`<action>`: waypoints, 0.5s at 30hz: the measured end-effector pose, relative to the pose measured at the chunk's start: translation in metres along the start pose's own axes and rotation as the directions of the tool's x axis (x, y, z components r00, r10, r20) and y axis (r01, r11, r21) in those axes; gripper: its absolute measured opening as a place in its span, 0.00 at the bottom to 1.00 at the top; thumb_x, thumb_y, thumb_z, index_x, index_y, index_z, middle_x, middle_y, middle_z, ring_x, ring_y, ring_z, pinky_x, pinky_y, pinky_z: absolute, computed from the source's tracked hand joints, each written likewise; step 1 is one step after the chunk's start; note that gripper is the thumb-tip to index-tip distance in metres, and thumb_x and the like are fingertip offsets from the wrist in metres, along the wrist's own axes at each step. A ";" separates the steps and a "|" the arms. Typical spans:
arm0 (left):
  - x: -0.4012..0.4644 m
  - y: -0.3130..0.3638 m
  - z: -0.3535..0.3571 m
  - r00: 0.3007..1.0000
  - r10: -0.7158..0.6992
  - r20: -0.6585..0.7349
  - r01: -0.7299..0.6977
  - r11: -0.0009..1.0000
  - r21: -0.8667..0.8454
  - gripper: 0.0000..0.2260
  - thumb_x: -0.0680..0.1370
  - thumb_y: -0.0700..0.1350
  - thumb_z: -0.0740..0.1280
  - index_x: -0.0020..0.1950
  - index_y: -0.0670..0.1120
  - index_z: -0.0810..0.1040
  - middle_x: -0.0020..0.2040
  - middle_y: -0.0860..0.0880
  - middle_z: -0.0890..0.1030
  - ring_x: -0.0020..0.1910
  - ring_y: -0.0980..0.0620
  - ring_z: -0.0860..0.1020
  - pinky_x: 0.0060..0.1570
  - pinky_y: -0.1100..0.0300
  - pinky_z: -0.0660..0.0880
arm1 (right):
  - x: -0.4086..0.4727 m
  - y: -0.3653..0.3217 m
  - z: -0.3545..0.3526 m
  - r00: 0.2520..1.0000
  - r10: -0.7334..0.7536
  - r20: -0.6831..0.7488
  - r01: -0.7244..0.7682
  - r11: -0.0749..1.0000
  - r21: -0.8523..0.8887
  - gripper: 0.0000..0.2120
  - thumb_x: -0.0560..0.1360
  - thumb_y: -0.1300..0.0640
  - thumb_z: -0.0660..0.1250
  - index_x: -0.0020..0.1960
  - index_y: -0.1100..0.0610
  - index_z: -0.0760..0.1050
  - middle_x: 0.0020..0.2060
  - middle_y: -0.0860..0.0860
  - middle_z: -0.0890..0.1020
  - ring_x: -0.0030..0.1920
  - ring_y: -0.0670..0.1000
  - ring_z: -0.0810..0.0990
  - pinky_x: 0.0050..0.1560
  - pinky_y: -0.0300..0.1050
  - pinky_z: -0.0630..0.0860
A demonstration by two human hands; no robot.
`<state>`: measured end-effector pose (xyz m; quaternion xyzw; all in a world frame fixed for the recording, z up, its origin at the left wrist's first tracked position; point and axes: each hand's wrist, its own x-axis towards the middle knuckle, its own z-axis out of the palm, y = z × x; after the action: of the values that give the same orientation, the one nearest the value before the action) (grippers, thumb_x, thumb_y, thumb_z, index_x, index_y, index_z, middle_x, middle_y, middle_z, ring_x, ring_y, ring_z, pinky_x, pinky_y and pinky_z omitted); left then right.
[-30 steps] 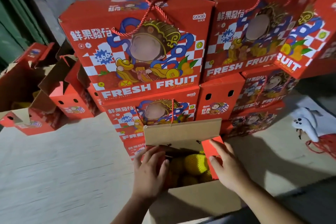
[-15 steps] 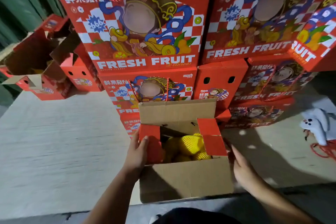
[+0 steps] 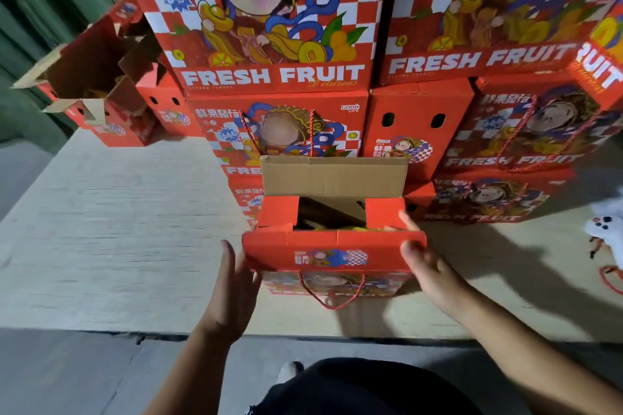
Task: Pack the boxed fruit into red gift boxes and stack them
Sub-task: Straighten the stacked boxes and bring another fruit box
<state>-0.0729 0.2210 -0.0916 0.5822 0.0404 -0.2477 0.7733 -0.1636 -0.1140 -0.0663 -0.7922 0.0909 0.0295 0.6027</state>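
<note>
Nearest the camera, a dark-clad knee (image 3: 354, 387) and the toe of a shoe (image 3: 290, 371) show above the grey floor, at the edge of the pale platform (image 3: 118, 229). Both forearms reach forward from there. The left hand (image 3: 236, 290) lies with straight fingers against the left end of the red gift box (image 3: 333, 254), where half a second ago it pressed the small left flap down inside the opening. The right hand (image 3: 424, 263) is also open, fingers spread and blurred, touching the box's right end; earlier it hung lower, beside the box wall.

The near flap, which then stood up showing plain brown cardboard, is now folded over the opening, its printed red face and a red cord handle (image 3: 332, 293) turned toward the camera. It hides most of the fruit (image 3: 340, 229), of which only a thin yellow strip shows at the flap's edge. The two red side flaps lie flat, and the brown far flap (image 3: 333, 175) stands upright as before.

Behind it rises the stack of closed gift boxes (image 3: 276, 44), printed FRESH FRUIT. To the far left sits an open red box (image 3: 101, 84), and at the right edge a white glove (image 3: 606, 232) lies on the platform.
</note>
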 end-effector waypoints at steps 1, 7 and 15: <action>-0.002 0.002 0.007 1.000 0.023 -0.004 -0.023 0.998 0.053 0.41 0.77 0.79 0.52 0.81 0.55 0.68 0.76 0.53 0.75 0.76 0.57 0.72 0.72 0.57 0.66 | 0.007 -0.001 0.007 0.992 0.037 -0.118 -0.028 0.997 0.076 0.31 0.74 0.28 0.64 0.75 0.34 0.65 0.72 0.39 0.73 0.69 0.37 0.73 0.67 0.38 0.71; 0.034 0.017 0.030 0.968 0.088 -0.235 -0.013 0.952 0.305 0.17 0.80 0.51 0.73 0.64 0.55 0.70 0.52 0.57 0.84 0.44 0.65 0.85 0.37 0.71 0.79 | 0.043 -0.004 0.026 0.909 0.203 -0.363 -0.229 0.973 -0.030 0.39 0.80 0.55 0.70 0.81 0.48 0.49 0.76 0.55 0.63 0.69 0.53 0.70 0.67 0.53 0.70; 0.031 0.012 0.027 0.964 -0.013 -0.265 0.090 0.956 0.280 0.25 0.80 0.53 0.73 0.71 0.53 0.65 0.58 0.56 0.82 0.46 0.62 0.86 0.36 0.69 0.80 | 0.072 -0.039 -0.011 0.939 0.136 -0.317 -0.070 0.975 0.212 0.25 0.75 0.28 0.60 0.47 0.48 0.82 0.55 0.44 0.83 0.62 0.48 0.78 0.61 0.43 0.67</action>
<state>-0.0463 0.1882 -0.0838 0.7152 0.1203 -0.1926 0.6610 -0.0862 -0.1226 -0.0378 -0.7164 0.2345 -0.0808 0.6521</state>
